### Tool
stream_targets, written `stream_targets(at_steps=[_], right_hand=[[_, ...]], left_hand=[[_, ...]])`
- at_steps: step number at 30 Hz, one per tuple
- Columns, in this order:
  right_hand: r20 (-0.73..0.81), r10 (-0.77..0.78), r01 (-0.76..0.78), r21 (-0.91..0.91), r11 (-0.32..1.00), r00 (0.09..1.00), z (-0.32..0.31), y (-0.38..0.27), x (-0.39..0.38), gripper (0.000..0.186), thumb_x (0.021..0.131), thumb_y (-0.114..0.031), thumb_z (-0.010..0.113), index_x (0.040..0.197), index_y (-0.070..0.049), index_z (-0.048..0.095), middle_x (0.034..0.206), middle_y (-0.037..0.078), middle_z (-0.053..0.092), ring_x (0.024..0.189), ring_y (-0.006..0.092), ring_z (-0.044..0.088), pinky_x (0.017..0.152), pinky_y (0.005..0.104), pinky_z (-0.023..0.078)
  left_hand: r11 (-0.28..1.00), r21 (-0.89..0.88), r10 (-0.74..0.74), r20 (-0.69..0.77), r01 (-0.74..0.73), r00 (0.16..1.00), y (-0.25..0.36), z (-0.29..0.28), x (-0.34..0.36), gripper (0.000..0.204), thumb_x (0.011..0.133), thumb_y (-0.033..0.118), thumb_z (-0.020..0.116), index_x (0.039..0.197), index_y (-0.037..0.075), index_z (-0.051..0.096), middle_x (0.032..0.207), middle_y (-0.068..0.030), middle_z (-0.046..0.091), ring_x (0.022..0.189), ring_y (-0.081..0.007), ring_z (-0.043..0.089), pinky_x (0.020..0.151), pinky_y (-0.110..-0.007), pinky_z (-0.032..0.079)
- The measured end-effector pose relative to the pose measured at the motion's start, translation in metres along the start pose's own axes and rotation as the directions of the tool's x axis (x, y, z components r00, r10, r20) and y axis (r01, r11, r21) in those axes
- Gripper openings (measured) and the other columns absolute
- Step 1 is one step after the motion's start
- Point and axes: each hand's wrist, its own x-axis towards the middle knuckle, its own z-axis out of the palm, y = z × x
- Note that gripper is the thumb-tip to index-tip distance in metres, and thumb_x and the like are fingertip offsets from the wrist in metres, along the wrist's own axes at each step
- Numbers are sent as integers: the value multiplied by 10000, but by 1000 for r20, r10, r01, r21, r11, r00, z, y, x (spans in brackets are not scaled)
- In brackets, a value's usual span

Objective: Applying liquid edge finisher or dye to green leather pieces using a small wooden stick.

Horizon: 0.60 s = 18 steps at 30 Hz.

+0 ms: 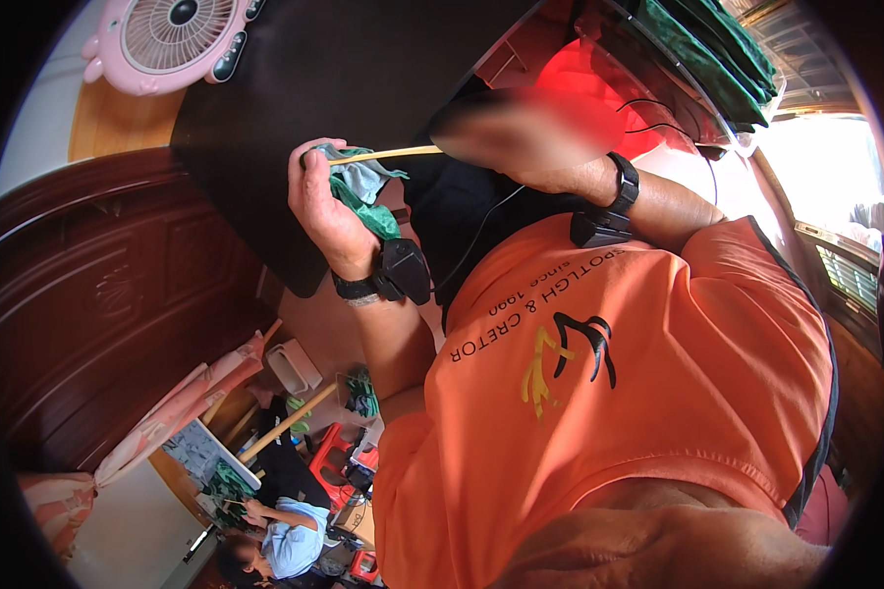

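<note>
Green cloth, with a paler grey-green part, was bunched in the left hand, which showed against the table's right edge, above its rounded near corner; whether it touched the table could not be told. The left fingers were clamped on the cloth and on one end of a thin yellow stick. The stick ran across to the right hand, beyond the right edge. That hand was blurred, so I could not tell how its fingers stood.

A black device sat on the left wrist. The dark table had a pink fan by its far left side. Well off its right edge lay piled green fabric. Past the near corner, well apart, were a red stool and another person in light blue.
</note>
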Motion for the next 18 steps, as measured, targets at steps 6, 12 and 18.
stream_targets(at_steps=[6, 12, 18], right_hand=[[13, -28, 28, -14, 1000, 1000, 0, 0, -1, 150, 906, -94, 547, 1016, -18, 614, 743, 26, 559, 652, 81, 504, 598, 238, 422], [-38, -41, 40, -28, 999, 998, 2, 6, -1, 154, 878, -143, 589, 1002, -66, 637, 731, 72, 644, 652, 166, 618, 625, 287, 477], [-33, -19, 19, -5, 1000, 999, 5, 11, 1, 158, 883, -146, 585, 1008, -63, 633, 747, 72, 645, 662, 159, 615, 639, 288, 480]], left_hand=[[999, 24, 31, -41, -30, 999, -1, -6, 2, 302, 919, 254, 419, 853, -5, 560, 804, -65, 538, 689, -149, 535, 632, -260, 440], [996, -84, 13, -90, -20, 996, -2, -7, 3, 323, 923, 272, 406, 869, -7, 559, 807, -70, 543, 696, -162, 549, 640, -273, 451], [999, -23, -32, 44, 33, 999, 0, -3, 4, 242, 917, 224, 457, 859, 9, 552, 781, -61, 537, 670, -143, 535, 629, -262, 447]])
